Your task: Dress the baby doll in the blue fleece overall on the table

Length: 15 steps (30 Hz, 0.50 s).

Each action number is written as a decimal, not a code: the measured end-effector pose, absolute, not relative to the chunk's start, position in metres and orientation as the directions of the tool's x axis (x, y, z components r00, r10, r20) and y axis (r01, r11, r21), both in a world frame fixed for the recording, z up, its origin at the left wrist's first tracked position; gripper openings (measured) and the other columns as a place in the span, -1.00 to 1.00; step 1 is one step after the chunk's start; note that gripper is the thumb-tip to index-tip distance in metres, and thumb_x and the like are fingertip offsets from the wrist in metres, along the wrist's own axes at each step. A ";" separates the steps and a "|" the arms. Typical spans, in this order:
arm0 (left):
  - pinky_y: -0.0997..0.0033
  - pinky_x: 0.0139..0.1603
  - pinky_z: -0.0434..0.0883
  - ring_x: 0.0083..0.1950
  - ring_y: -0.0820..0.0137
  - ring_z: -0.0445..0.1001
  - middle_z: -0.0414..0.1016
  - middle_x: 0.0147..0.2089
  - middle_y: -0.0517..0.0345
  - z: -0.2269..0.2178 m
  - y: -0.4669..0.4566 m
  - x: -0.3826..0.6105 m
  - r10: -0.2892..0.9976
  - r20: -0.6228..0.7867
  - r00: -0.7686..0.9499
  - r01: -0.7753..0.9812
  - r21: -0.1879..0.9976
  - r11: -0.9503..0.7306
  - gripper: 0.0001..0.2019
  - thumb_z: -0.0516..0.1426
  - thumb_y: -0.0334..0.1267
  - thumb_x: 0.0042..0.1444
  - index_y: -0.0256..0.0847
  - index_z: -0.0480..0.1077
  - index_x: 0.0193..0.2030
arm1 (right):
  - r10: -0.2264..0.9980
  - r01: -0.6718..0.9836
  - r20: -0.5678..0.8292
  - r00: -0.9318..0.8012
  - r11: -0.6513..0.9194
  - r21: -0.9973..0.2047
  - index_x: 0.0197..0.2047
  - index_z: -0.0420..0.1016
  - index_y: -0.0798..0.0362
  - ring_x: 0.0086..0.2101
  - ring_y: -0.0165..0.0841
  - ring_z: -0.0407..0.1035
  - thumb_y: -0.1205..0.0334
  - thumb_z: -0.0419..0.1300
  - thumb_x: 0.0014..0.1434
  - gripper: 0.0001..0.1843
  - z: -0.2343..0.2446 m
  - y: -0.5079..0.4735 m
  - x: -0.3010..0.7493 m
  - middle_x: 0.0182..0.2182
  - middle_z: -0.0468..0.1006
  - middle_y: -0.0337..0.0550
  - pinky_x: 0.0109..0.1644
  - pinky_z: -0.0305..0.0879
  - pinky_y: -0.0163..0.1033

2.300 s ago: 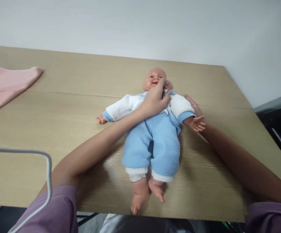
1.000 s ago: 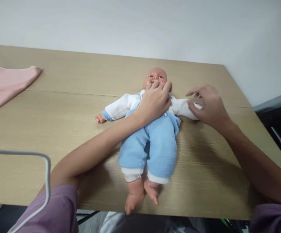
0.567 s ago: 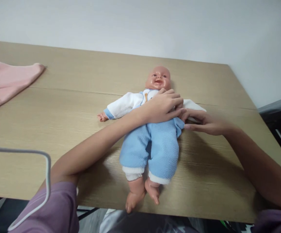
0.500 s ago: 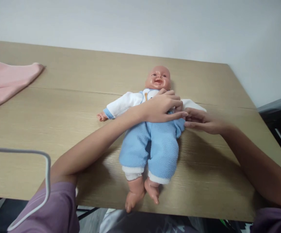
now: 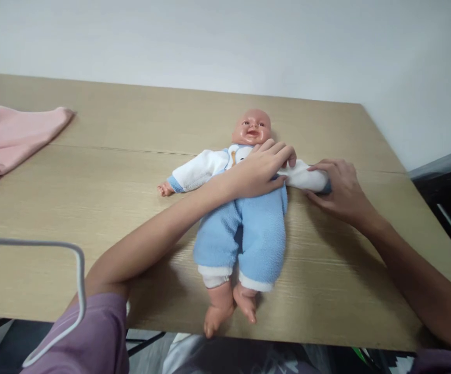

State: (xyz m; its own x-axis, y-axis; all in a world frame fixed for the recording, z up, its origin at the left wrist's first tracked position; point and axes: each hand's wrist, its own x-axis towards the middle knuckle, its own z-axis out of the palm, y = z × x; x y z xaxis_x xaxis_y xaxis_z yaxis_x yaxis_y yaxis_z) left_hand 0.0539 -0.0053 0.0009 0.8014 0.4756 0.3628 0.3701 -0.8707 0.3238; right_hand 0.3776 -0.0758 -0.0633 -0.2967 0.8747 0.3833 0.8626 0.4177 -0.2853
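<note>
A baby doll point(image 5: 219, 244) lies face up on the table, its head toward the wall, in a light blue and white fleecy outfit. My left hand point(image 5: 262, 169) rests across its chest, the thumb and curled fingers closed around the top of the white sleeve point(image 5: 303, 176) on the right. At the blue cuff end of this same sleeve, my right hand point(image 5: 344, 189) grips with thumb below and fingers above. The doll's hand on that side is hidden; the other one point(image 5: 165, 189) pokes out of its cuff.
Pink cloth point(image 5: 15, 140) lies at the left on the wooden table point(image 5: 112, 176). A pale cable point(image 5: 79, 280) hangs in front of my left arm. Beyond the table's right edge is a dark object point(image 5: 447, 197), and a white wall point(image 5: 209, 47) rises behind.
My right hand has moved outward from beside the doll's body to the cuff. The sleeve now stretches out straight to the right. My left hand stays over the chest.
</note>
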 end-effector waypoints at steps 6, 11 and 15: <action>-0.10 0.40 0.39 0.45 -0.14 0.39 0.46 0.44 -0.29 0.002 -0.016 0.076 0.492 0.326 0.807 0.432 0.243 -0.869 -0.51 0.27 -0.11 0.46 -0.23 0.35 0.41 | 0.925 0.753 0.372 -0.080 0.301 -0.585 0.15 0.68 -0.17 -0.09 0.06 0.62 -0.18 0.63 0.14 -0.41 -0.058 -0.092 0.400 0.00 0.72 0.02 0.04 0.59 0.20; -0.03 0.31 0.43 0.33 -0.09 0.49 0.55 0.37 -0.27 0.002 -0.020 0.093 0.584 0.284 0.761 0.554 0.184 -0.812 -0.50 0.32 -0.27 0.37 -0.26 0.37 0.38 | 0.888 0.301 0.442 0.123 0.391 -0.870 0.14 0.67 -0.28 -0.15 -0.17 0.65 0.01 0.78 0.00 -0.32 -0.027 -0.112 0.351 -0.03 0.72 -0.14 -0.08 0.68 -0.06; -0.01 0.24 0.47 0.18 -0.03 0.57 0.64 0.23 -0.20 -0.001 -0.017 0.091 0.620 0.343 0.706 0.578 0.226 -0.784 -0.67 0.19 -0.33 0.41 -0.23 0.48 0.27 | 0.956 0.032 0.272 0.113 0.270 -0.962 0.21 0.66 -0.39 -0.09 -0.29 0.65 0.02 0.69 0.14 -0.39 -0.034 -0.119 0.328 -0.02 0.71 -0.27 0.05 0.69 -0.18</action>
State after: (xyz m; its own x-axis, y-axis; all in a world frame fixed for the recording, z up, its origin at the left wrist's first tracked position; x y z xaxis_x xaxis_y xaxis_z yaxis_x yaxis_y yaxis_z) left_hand 0.0908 -0.0168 -0.0005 0.7061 0.6197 0.3427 0.5782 -0.7839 0.2261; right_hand 0.3279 -0.1189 -0.0342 0.1130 0.9556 0.2723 0.0321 0.2704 -0.9622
